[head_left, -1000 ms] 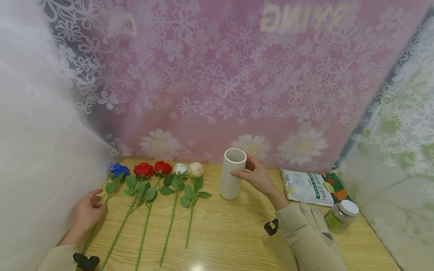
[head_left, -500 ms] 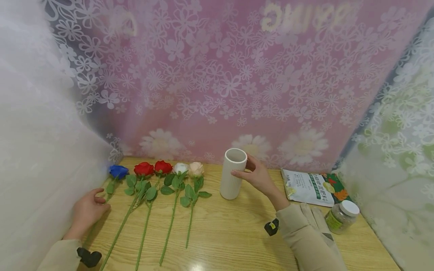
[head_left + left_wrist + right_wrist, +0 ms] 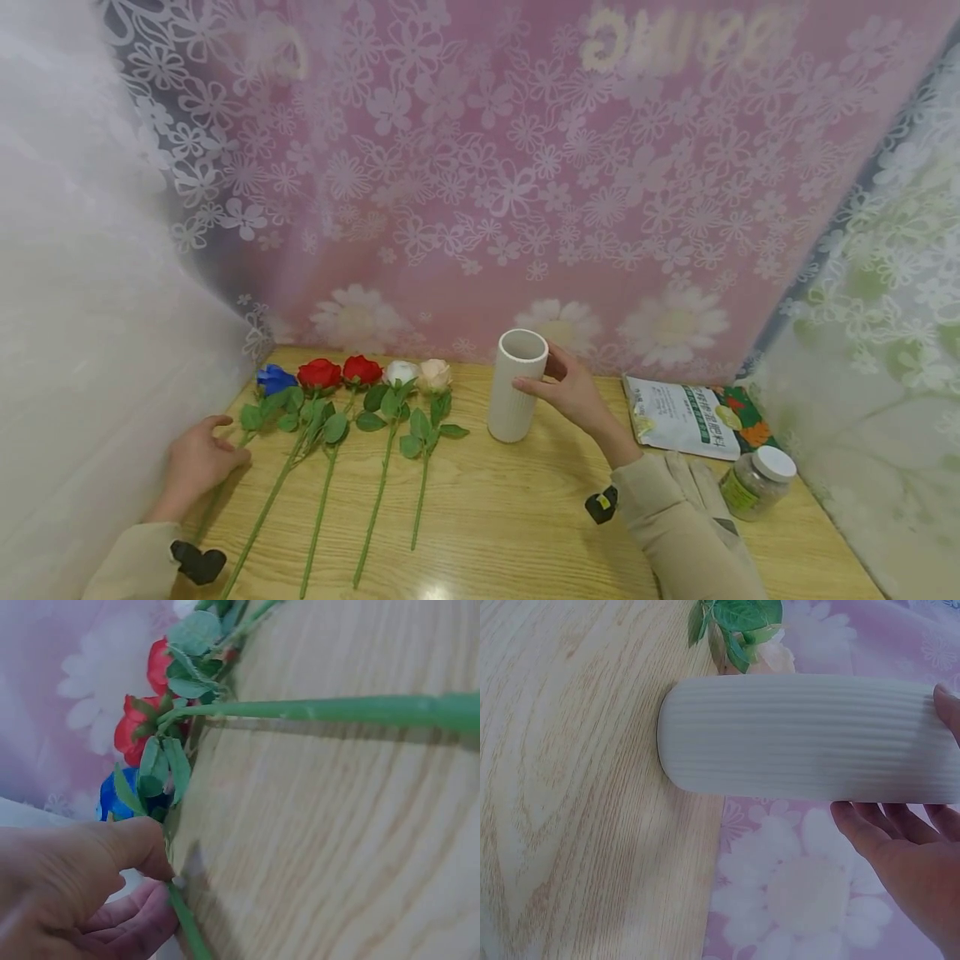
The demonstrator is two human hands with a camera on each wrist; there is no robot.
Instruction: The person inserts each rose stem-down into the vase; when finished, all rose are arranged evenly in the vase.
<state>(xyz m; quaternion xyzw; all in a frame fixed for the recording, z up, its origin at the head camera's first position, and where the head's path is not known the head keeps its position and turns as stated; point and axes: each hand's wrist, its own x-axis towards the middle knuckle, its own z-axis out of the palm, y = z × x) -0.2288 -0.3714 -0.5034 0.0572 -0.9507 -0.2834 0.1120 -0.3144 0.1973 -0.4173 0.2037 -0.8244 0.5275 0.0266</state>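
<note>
At the left of the head view, my left hand pinches the green stem of a blue rose between thumb and fingers. The left wrist view shows the stem in that pinch, with the blue bloom beyond the hand. My right hand grips the upper right side of a white ribbed vase, thumb in front. The vase stands upright on the table and its mouth shows nothing inside. Two red roses, a white rose and a peach rose lie in a row between the hands.
A printed fertilizer bag lies at the back right. Nearer stands a jar with a white lid, beside grey gloves partly under the right sleeve. A pink floral curtain hangs behind the wooden table.
The blue rose first shifted slightly left, then right, its bloom now close to the nearest red rose. My left hand has moved slightly right. The right hand and vase stay put.
</note>
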